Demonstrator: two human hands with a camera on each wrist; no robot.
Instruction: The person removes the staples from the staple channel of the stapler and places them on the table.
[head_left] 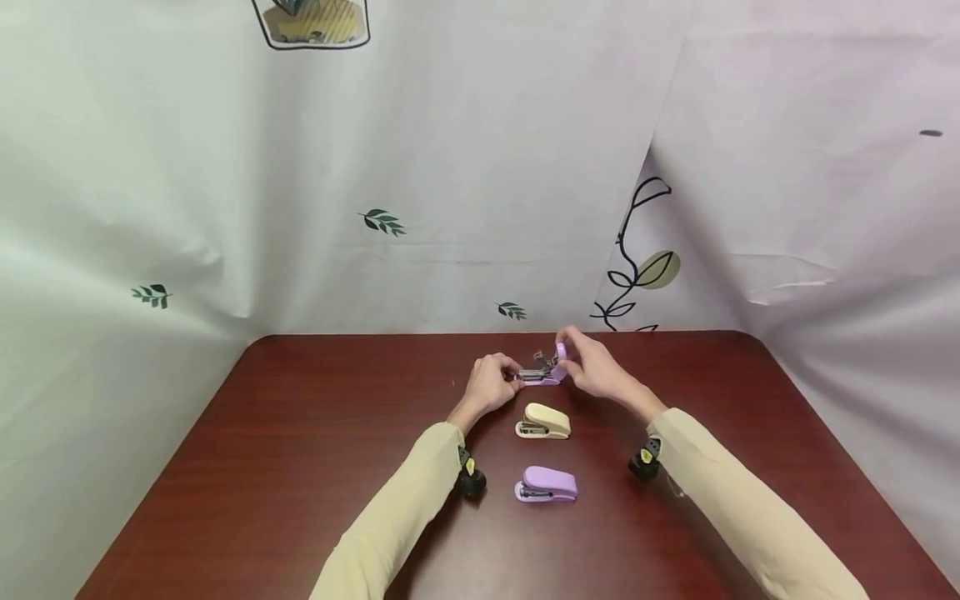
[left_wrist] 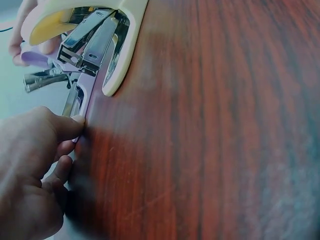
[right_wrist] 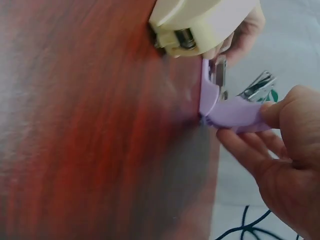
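Near the far edge of the table lies a small purple stapler (head_left: pixel 542 382), its top cover swung up and back so the metal staple channel shows. My left hand (head_left: pixel 492 385) pinches the front end of its base between thumb and fingers. The raised cover (right_wrist: pixel 240 112) is gripped by my right hand (head_left: pixel 594 367), thumb on one side and fingers on the other. Closer to me sits a cream stapler (head_left: pixel 549 420), apart from both hands. In the left wrist view the cream stapler (left_wrist: pixel 125 50) partly covers the purple one.
A second purple stapler (head_left: pixel 547 483) lies nearest me, in line with the other two. The brown wooden table (head_left: pixel 300 467) has rounded far corners. Behind it hangs a pale curtain (head_left: pixel 465 167) with leaf prints. Each wrist wears a small black camera (head_left: pixel 471 479).
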